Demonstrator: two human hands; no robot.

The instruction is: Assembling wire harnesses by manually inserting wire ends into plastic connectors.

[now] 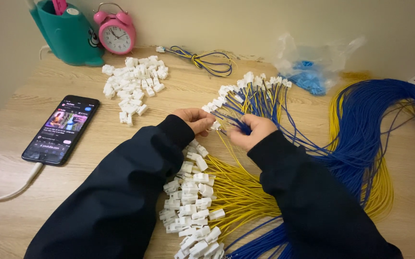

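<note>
Right of the smartphone (61, 128), on the wooden counter (20, 192), both hands meet. The left hand (195, 120) has its fingers pinched nearly closed on a white connector (215, 125). The right hand (250, 132) is curled shut around blue wires (242, 125) of a fanned bundle (258, 98) tipped with white plugs. A clear plastic bag (313, 62), far right of the phone, holds blue parts; what they are cannot be made out. A teal holder (66, 33) above the phone is cut off at the top, with a pink item inside. A loose connector pile (133, 86) is seen right of the phone. Finished yellow harnesses (202, 206) lie partly hidden by the dark sleeves.
</note>
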